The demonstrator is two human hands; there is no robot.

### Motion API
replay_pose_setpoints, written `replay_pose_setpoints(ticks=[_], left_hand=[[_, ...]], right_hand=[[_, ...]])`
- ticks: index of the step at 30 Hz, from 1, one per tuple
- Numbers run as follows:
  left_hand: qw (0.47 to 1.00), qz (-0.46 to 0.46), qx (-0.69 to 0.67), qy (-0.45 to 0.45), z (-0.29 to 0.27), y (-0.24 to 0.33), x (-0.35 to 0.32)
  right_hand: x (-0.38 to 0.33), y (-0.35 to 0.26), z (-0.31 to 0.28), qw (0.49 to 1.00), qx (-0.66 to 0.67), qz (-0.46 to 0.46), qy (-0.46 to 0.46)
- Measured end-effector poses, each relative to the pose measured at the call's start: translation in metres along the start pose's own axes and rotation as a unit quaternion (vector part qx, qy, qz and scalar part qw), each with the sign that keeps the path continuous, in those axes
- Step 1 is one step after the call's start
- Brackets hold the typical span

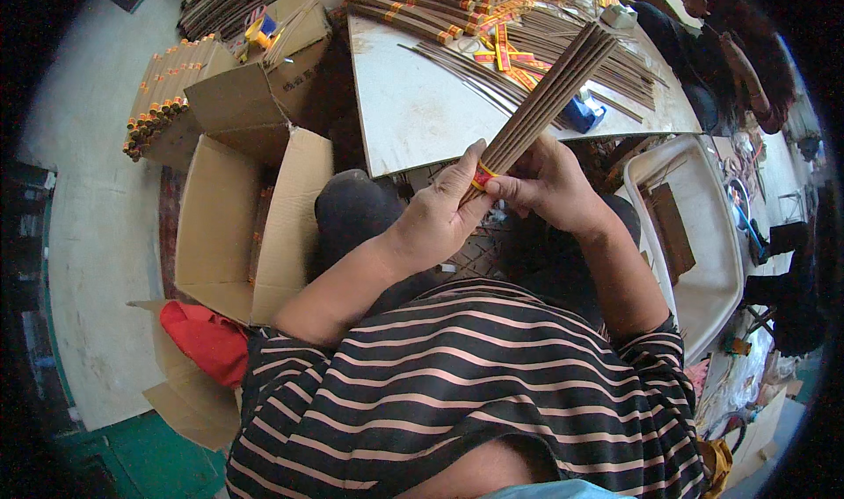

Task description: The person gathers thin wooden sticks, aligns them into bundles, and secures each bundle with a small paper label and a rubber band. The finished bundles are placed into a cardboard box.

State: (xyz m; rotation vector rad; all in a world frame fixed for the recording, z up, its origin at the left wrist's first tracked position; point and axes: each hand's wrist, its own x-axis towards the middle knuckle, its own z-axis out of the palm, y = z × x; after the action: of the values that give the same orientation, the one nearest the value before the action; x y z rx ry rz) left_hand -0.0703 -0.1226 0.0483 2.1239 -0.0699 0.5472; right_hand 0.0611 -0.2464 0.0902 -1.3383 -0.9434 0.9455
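A bundle of brown incense sticks (554, 94) slants up and to the right above my lap. Close to its lower end sits a red and yellow paper band (483, 176). My left hand (444, 204) is closed round that lower end, thumb along the sticks. From the other side my right hand (549, 185) pinches at the band with its thumb; its other fingers are partly hidden behind the bundle. Beyond the hands, on the white table (404, 130), lie loose incense sticks (466, 77) and several red and yellow paper strips (502, 49).
Banded bundles (422, 2) are piled at the table's back. A blue tape dispenser (582, 112) stands near its front edge. An open cardboard box (215, 226) is at my left, beside stacked bundles (163, 103). At my right is a white plastic tub (716, 297). Another person's arm (743, 68) shows far right.
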Motion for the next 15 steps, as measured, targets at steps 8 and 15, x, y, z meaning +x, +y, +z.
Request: replay_pose_setpoints(ticks=[8, 15], left_hand=[[0.964, -0.137, -0.207, -0.095, -0.017, 0.021, 0.005], [0.897, -0.150, -0.397, -0.124, -0.021, 0.020, 0.001]], right_hand=[[-0.003, -0.006, 0.000, 0.999, 0.026, -0.028, -0.034], [0.003, 0.006, 0.004, 0.989, 0.069, -0.125, -0.041]])
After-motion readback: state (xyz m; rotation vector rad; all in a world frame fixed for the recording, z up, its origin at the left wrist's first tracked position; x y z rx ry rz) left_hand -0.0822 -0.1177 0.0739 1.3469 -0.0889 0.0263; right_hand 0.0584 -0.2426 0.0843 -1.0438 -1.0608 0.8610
